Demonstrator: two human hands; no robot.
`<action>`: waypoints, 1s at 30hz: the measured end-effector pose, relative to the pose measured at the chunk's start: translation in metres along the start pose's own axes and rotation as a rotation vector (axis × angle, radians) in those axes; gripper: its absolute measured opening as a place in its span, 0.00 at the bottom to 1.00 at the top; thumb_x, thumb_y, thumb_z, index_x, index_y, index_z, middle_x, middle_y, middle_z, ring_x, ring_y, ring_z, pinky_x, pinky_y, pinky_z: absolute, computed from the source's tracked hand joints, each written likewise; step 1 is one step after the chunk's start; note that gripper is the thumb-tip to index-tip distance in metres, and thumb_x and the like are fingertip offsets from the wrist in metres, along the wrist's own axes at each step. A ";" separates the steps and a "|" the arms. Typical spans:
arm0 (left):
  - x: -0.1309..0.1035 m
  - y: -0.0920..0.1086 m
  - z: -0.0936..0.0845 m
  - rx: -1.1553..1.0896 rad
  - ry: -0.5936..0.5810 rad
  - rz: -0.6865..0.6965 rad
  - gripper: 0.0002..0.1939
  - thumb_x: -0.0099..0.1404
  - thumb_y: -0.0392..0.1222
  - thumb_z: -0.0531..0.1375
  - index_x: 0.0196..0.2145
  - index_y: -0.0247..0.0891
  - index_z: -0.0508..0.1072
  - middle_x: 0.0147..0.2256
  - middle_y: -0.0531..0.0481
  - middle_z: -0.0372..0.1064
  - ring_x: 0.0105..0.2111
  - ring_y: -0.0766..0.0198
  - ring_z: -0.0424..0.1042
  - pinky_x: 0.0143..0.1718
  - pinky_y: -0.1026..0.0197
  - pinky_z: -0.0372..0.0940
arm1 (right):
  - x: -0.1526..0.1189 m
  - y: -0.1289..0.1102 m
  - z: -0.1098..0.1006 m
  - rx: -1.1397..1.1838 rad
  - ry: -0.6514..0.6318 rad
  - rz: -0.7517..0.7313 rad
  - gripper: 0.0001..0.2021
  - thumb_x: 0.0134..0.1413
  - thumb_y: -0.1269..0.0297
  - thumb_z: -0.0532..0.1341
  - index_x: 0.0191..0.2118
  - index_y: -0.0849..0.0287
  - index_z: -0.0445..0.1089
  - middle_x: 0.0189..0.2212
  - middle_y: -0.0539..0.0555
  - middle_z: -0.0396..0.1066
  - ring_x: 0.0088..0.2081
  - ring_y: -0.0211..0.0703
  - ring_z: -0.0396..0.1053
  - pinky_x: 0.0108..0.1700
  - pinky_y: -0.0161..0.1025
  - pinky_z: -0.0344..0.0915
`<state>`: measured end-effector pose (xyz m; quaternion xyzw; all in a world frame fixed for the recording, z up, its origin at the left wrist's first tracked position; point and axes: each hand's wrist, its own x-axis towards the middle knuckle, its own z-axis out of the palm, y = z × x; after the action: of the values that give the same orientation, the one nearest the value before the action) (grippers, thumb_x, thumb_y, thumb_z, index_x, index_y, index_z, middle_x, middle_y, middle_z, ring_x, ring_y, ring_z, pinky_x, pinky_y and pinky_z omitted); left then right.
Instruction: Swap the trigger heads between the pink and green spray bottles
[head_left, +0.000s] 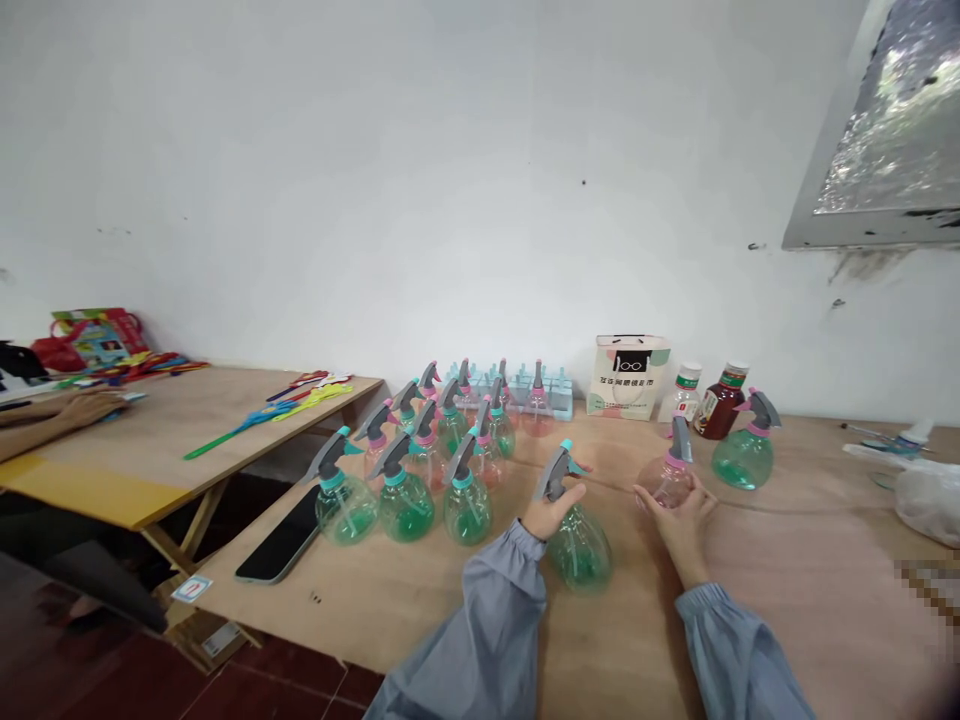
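My left hand (551, 510) is wrapped round the neck of a green spray bottle (581, 550) with a grey and turquoise trigger head, tilted to the left. My right hand (682, 515) grips a pink spray bottle (664, 480) with a grey and pink head, low on its body. Left of my hands stand several green and pink spray bottles in rows, among them a green one (469, 510) nearest my left hand. Another green bottle with a pink collar (742, 455) stands to the right, beyond my right hand.
A black phone (281, 540) lies at the table's left edge. Behind stand a light blue rack (562, 393), a paper bag (626, 378), a white bottle (682, 393) and a brown bottle (720, 402). Plastic wrap (930, 498) lies far right. Another person's hands (86, 410) rest at a left table.
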<state>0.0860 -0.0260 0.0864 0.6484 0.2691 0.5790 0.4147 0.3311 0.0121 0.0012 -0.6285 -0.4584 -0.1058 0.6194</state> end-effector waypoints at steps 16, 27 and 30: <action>-0.001 0.004 0.004 -0.151 -0.001 -0.057 0.17 0.52 0.49 0.67 0.38 0.38 0.77 0.42 0.43 0.77 0.48 0.52 0.73 0.58 0.47 0.61 | -0.005 0.009 0.004 -0.019 -0.023 -0.057 0.59 0.33 0.20 0.58 0.59 0.71 0.60 0.47 0.70 0.62 0.51 0.66 0.59 0.54 0.60 0.60; 0.000 -0.010 0.004 -0.121 0.135 -0.067 0.16 0.51 0.52 0.68 0.32 0.39 0.75 0.37 0.45 0.76 0.41 0.55 0.74 0.51 0.50 0.65 | -0.007 0.004 0.005 -0.004 -0.041 -0.067 0.54 0.38 0.23 0.57 0.58 0.68 0.60 0.47 0.70 0.62 0.51 0.65 0.60 0.53 0.61 0.60; 0.001 -0.006 0.003 -0.104 0.075 -0.007 0.18 0.52 0.52 0.68 0.37 0.39 0.76 0.42 0.43 0.77 0.45 0.54 0.74 0.54 0.48 0.64 | -0.007 0.004 0.005 -0.006 -0.038 -0.068 0.53 0.39 0.23 0.57 0.58 0.68 0.61 0.47 0.69 0.63 0.51 0.65 0.60 0.52 0.60 0.60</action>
<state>0.0899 -0.0233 0.0817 0.6026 0.2563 0.6148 0.4396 0.3276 0.0143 -0.0079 -0.6163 -0.4910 -0.1164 0.6045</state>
